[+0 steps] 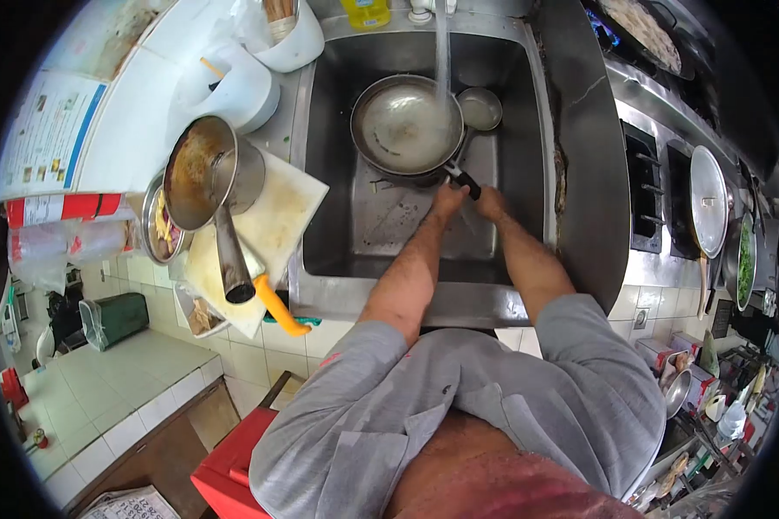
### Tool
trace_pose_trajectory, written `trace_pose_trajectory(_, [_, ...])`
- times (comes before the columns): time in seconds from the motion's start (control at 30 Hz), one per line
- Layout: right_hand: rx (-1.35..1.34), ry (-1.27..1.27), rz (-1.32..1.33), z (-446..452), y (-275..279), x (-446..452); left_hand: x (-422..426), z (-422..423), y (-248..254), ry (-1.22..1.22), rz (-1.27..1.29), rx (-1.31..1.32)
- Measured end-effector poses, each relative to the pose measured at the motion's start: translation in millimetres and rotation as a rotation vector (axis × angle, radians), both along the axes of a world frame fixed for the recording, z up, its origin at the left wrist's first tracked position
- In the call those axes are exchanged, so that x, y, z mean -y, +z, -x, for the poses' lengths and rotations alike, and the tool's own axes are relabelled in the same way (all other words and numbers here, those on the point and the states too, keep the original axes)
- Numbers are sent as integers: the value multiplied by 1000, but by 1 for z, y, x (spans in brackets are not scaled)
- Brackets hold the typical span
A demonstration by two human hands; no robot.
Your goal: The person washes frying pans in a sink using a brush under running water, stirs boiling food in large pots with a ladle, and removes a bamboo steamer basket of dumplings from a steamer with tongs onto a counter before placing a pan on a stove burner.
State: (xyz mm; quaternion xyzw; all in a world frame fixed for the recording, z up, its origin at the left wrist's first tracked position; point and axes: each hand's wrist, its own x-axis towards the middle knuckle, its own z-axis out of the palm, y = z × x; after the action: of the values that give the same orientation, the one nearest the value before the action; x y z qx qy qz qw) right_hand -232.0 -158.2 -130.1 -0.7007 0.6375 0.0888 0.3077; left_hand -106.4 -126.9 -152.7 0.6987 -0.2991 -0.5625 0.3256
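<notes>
A frying pan [402, 130] with cloudy water in it is in the steel sink [389, 229], under a stream of tap water [443, 60]. Its black handle [465, 180] points down toward me. My left hand [447, 201] is closed at the left side of this handle. Closed as well, my right hand [491, 204] is against the handle's lower end, its fingertips partly hidden. Beside the pan's right rim is a ladle [481, 109], its handle passing down behind the pan's handle.
Left of the sink, a saucepan [201, 173] sits near a white cutting board [281, 195] and a yellow-orange knife handle [279, 307]. White containers [290, 43] and a yellow bottle [366, 13] stand behind. A stove [645, 186] with pans is on the right.
</notes>
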Motion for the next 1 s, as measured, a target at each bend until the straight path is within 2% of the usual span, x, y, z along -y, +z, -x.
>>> trace_pose_trajectory(0.03, [1,-6,5,-1,1,3,-4,6,7,98,-12,-71])
trace_pose_trajectory(0.07, [90,25,-185,-3,1,6,-7,6,14,89,-8,-67])
trace_pose_trajectory(0.1, [180,62,-370,-6,3,10,-7,6,27,159,-82,-271])
trace_pose_trajectory(0.13, [305,-77,-462,-9,8,5,-7,6,28,233,-157,-477])
trace_pose_trajectory(0.17, [434,-213,-551,-12,14,-1,-9,5,30,234,-145,-474])
trace_pose_trajectory(0.2, [438,-208,-546,-13,22,-8,-13,4,19,295,-135,-591])
trace_pose_trajectory(0.23, [586,-327,-702,-14,34,-14,-11,2,19,356,-125,-710])
trace_pose_trajectory(0.27, [728,-453,-863,-14,43,-18,-9,-1,18,357,-126,-713])
trace_pose_trajectory(0.33, [745,-420,-815,-16,35,-25,-16,-8,27,231,-170,-818])
trace_pose_trajectory(0.4, [774,-381,-746,-22,35,-28,-13,-8,33,245,-170,-858])
trace_pose_trajectory(0.47, [813,-323,-540,-33,46,-35,-15,-10,42,334,-114,-823])
trace_pose_trajectory(0.5, [797,-339,-547,-37,52,-36,-17,-14,60,321,-154,-700])
trace_pose_trajectory(0.6, [859,-364,-451,-44,70,-45,-19,-16,76,344,-117,-633])
trace_pose_trajectory(0.67, [863,-357,-483,-46,79,-49,-26,-20,88,304,-102,-650])
trace_pose_trajectory(0.73, [780,-259,-438,-51,96,-57,-34,-26,97,236,-90,-678])
trace_pose_trajectory(0.77, [754,-334,-332,-51,104,-66,-34,-26,100,227,-84,-672])
trace_pose_trajectory(0.87, [779,-321,-206,-44,119,-80,-46,-15,106,236,-11,-775])
trace_pose_trajectory(1.0, [787,-314,-156,-30,174,-108,-75,0,164,187,129,-703])
